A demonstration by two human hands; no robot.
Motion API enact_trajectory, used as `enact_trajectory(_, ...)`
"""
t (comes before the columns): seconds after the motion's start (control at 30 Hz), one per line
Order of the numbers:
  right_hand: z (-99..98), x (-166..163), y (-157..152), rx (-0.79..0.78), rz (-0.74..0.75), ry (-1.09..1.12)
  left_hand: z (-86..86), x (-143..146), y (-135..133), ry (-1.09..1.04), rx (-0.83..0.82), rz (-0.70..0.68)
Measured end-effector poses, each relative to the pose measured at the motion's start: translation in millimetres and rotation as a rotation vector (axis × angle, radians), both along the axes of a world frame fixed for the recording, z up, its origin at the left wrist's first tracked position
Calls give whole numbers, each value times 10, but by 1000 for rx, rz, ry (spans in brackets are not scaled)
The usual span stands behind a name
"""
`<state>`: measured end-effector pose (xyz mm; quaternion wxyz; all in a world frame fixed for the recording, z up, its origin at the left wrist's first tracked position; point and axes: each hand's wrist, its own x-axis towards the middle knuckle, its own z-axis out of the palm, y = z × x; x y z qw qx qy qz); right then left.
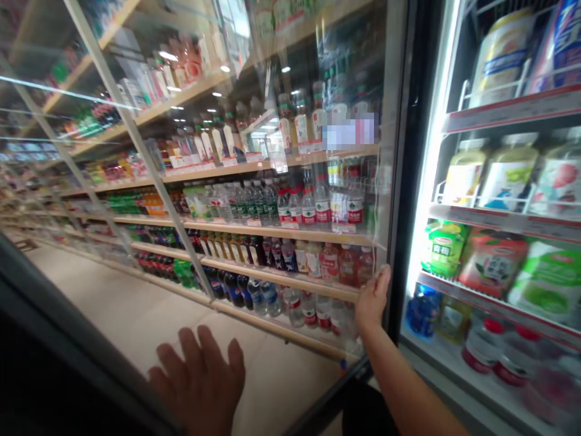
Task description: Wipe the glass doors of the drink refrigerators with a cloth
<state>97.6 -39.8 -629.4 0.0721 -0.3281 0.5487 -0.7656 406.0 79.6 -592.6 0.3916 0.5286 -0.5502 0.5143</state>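
A glass fridge door [272,121] stands swung open in front of me, filling the left and middle of the view. My left hand [200,378] lies flat against the lower glass, fingers stretched out and apart, holding nothing. My right hand [373,300] reaches up from the lower right, its fingers curled round the door's dark right edge [399,181]. Through the glass I see long shelves [281,230] of bottled drinks.
On the right is the lit fridge interior [499,212], with wire-fronted shelves of bottles, cartons and pouches. Large water bottles [481,345] stand on its bottom shelf. A pale floor [136,315] shows through the glass, and the door's dark frame [54,339] crosses the lower left.
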Motion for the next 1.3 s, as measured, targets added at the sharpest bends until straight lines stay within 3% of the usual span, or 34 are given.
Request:
enact_trajectory(0.03,-160,40,22,28,3,-33,9,-5,3,-4,-3,1)
enact_trajectory(0.1,-246,130,50,51,6,-61,22,-14,13,-6,-5,-2)
enact_trajectory(0.2,64,317,109,-2,46,21,23,-21,27,-2,-9,-12)
enact_trajectory(0.27,303,524,215,-101,91,208,11,-23,26,14,-3,-21)
enact_trajectory(0.33,364,794,380,-211,129,471,-4,-22,20,32,12,-32)
enact_trajectory(0.43,61,1169,651,-377,172,917,-18,-19,14,53,27,-55)
enact_trajectory(0.53,-302,1291,798,-529,254,1315,-13,-22,25,58,32,-65)
enact_trajectory(0.57,-336,1260,800,-538,266,1370,-8,-27,31,55,35,-63)
enact_trajectory(0.63,-217,1105,732,-513,219,1332,3,-44,44,46,38,-55)
enact_trajectory(0.8,604,341,287,-432,-106,1066,17,-90,70,46,51,-43)
enact_trajectory(0.87,746,-46,93,-374,-227,980,11,-97,77,54,63,-47)
enact_trajectory(0.9,726,-234,11,-327,-226,928,5,-97,78,60,71,-49)
enact_trajectory(0.97,504,-551,-108,-254,-137,834,-15,-90,74,82,83,-58)
enact_trajectory(1.03,109,-724,-148,-165,-46,652,-43,-76,63,120,96,-78)
enact_trajectory(1.1,-338,-691,-98,-76,-13,529,-74,-59,45,169,113,-101)
enact_trajectory(1.2,-877,-231,140,-32,24,514,-107,-36,20,210,131,-111)
enact_trajectory(1.3,-1189,528,508,-23,130,615,-109,-25,2,213,130,-101)
